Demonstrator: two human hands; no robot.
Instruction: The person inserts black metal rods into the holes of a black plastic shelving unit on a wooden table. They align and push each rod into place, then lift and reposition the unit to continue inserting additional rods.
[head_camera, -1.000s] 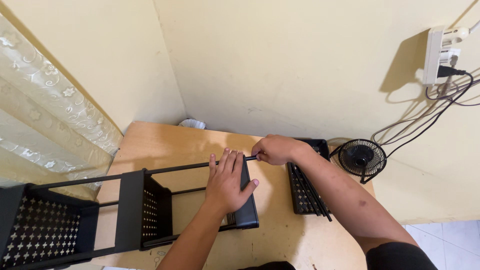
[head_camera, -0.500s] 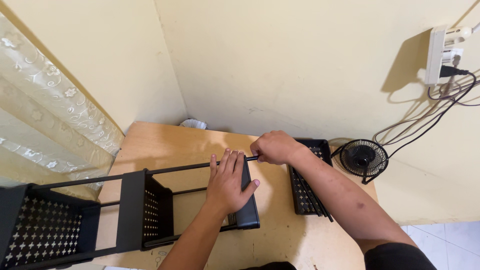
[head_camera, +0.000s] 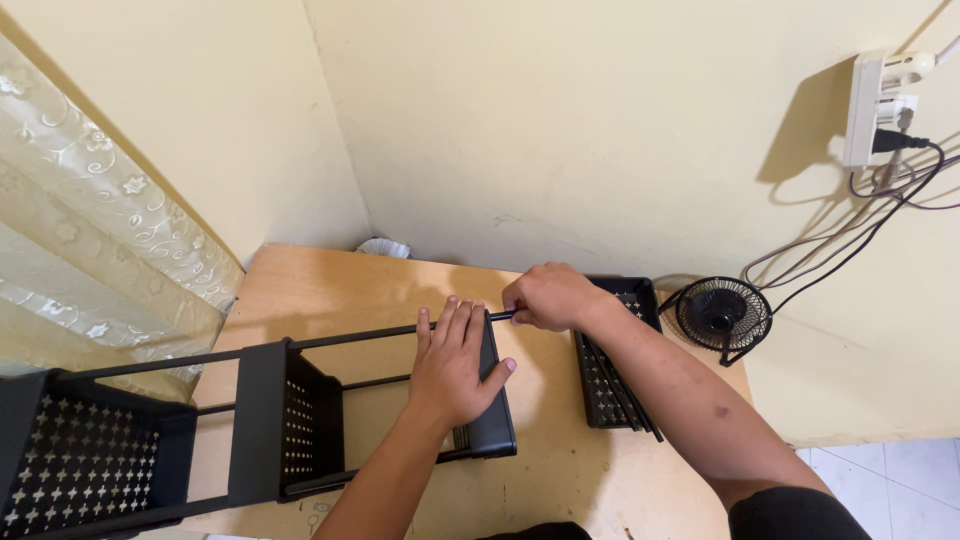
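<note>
A black metal tiered rack (head_camera: 270, 420) lies on its side on a light wooden table (head_camera: 330, 290). Its perforated trays are joined by thin black rods. My left hand (head_camera: 455, 365) rests flat on the end tray (head_camera: 495, 420), fingers spread over its top edge. My right hand (head_camera: 545, 297) is closed around the end of the upper rod (head_camera: 360, 335) where it meets that tray. Another loose black perforated tray (head_camera: 610, 370) lies on the table under my right forearm.
A small black desk fan (head_camera: 723, 315) stands at the table's right end. Cables hang from a white wall socket (head_camera: 875, 105). A patterned curtain (head_camera: 90, 260) hangs at the left. A crumpled white item (head_camera: 385, 247) sits in the corner.
My right hand has shifted very slightly at the rod's end. The left hand and rack stay put.
</note>
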